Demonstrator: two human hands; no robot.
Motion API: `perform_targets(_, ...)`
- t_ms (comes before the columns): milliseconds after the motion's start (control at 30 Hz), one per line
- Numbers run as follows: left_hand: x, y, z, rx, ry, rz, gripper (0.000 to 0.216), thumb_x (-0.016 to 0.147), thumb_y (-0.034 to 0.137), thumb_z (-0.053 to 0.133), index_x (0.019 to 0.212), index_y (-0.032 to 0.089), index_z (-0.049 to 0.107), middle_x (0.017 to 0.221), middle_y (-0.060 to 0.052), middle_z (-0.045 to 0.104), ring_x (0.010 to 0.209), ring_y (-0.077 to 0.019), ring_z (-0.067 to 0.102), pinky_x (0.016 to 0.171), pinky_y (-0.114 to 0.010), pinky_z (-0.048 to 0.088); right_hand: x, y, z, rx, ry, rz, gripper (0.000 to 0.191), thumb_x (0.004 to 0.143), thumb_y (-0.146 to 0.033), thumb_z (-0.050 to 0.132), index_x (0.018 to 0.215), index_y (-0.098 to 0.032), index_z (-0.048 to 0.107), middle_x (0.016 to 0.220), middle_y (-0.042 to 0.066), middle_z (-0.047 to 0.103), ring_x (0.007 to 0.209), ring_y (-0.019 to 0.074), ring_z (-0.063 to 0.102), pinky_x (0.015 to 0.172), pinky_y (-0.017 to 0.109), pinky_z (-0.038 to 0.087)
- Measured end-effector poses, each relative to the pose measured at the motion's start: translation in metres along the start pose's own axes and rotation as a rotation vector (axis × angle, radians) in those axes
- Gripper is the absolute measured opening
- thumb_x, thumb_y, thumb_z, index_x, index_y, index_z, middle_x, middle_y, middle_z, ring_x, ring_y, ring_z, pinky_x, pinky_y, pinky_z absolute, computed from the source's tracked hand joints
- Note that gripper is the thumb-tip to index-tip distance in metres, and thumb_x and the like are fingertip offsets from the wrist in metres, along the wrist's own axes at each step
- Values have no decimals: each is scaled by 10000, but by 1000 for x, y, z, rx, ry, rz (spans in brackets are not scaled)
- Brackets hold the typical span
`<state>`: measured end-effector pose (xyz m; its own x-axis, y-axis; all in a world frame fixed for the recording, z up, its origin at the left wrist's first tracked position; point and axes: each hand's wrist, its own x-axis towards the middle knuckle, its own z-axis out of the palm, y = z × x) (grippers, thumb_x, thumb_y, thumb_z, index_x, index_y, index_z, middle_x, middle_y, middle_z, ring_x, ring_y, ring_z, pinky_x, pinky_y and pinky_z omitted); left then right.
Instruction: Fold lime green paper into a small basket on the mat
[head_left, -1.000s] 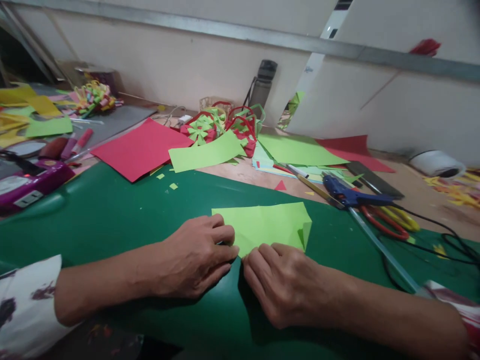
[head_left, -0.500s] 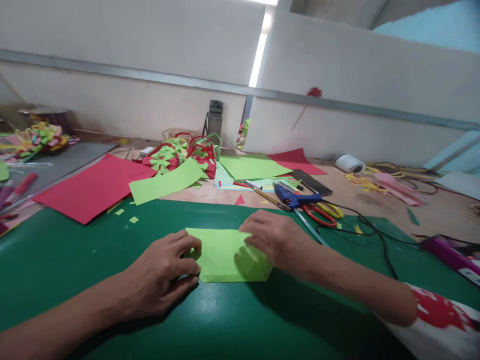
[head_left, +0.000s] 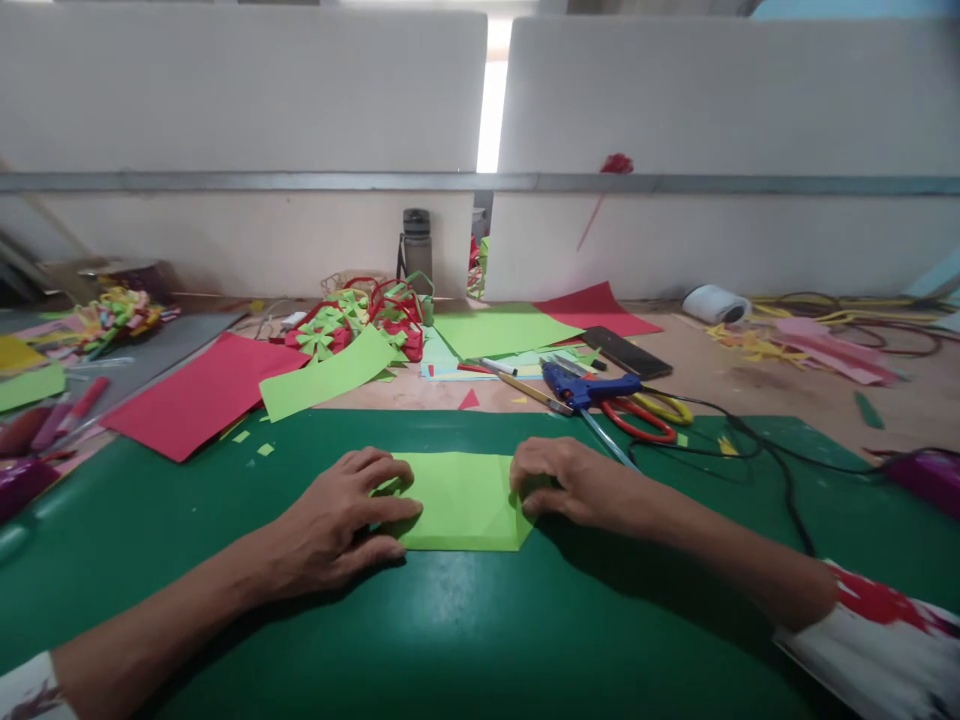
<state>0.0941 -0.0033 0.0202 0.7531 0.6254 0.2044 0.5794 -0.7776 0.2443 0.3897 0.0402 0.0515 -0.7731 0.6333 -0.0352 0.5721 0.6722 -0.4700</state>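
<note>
A folded light-green paper (head_left: 457,500) lies flat on the dark green cutting mat (head_left: 480,620). My left hand (head_left: 341,515) rests on the paper's left end, fingers curled and pressing it down. My right hand (head_left: 562,480) presses its right end, where a corner is folded over, fingers bent onto the sheet. Both hands touch the paper from opposite sides; neither lifts it off the mat.
Behind the mat lie a red sheet (head_left: 199,390), a green strip (head_left: 330,372), red-and-green paper flowers (head_left: 352,320), a blue glue gun (head_left: 589,385) with its black cord, scissors (head_left: 649,415), a phone (head_left: 626,352), a bottle (head_left: 416,245) and a tape roll (head_left: 712,302).
My view has lifted and squared up to the table. My right hand slid from the paper's near edge up across it to its right end. The left hand stayed on the left end.
</note>
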Motion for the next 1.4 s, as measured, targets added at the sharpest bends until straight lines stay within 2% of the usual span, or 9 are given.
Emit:
perform_targets(167,4,6,-4,-49,-5,0,143,890,319,553,980,225,612,1171,-87,514,1058,-251,451,888,-402,382,-2,10,10,51,77,-123,93,805,-152,630,727,-160,580,799,16,573,783,145,537,695,261,412)
perform_targets(300,3,8,-10,-124,-28,-19,26,874,180,538,853,195,540,1164,-72,525,1066,-232,446,918,-400,344,-2,17,18,-3,334,-296,169,884,-159,533,715,-169,542,826,48,595,814,150,548,750,300,428)
perform_targets(433,2,1,-11,-148,-46,-90,95,847,125,513,914,190,498,984,-57,565,889,-205,479,794,-342,377,-3,22,18,-153,484,-349,153,900,-89,479,788,-183,524,851,35,621,812,134,557,912,400,365)
perform_targets(567,4,-9,-8,-53,-52,-120,132,894,123,414,835,181,517,795,-44,544,726,-184,456,649,-288,355,-3,28,20,-172,465,-358,157,886,-45,454,817,-170,519,871,64,618,802,147,540,798,354,418)
perform_targets(767,6,-18,-10,221,-22,-28,288,883,13,312,744,161,517,779,-65,555,696,-186,435,665,-322,351,-2,27,20,-194,331,-284,154,904,-148,486,770,-149,562,816,79,615,753,165,528,684,312,417)
perform_targets(967,10,-4,-11,-57,-102,-276,145,918,254,457,880,181,576,859,-53,571,778,-197,521,641,-283,381,-2,26,24,-120,332,-185,259,926,-248,467,706,-163,574,842,82,610,773,179,535,697,311,420)
perform_targets(1133,24,8,-8,-72,-147,-432,63,794,167,615,803,178,554,821,-25,568,740,-187,517,613,-273,359,0,23,28,-136,259,-94,68,866,-209,553,872,-156,596,852,81,577,813,205,515,701,325,420)
perform_targets(1267,25,9,-2,-98,-143,-367,149,831,94,531,706,167,494,785,-18,544,708,-157,501,598,-248,369,-1,17,28,-153,241,-120,18,846,-171,561,836,-166,575,844,68,566,797,196,498,701,325,411)
perform_targets(1400,18,10,6,147,-66,-159,201,911,96,374,757,166,482,838,-55,544,704,-172,462,607,-280,389,-2,14,32,-224,292,-204,157,878,-148,510,722,-156,523,770,59,565,739,176,487,681,321,401)
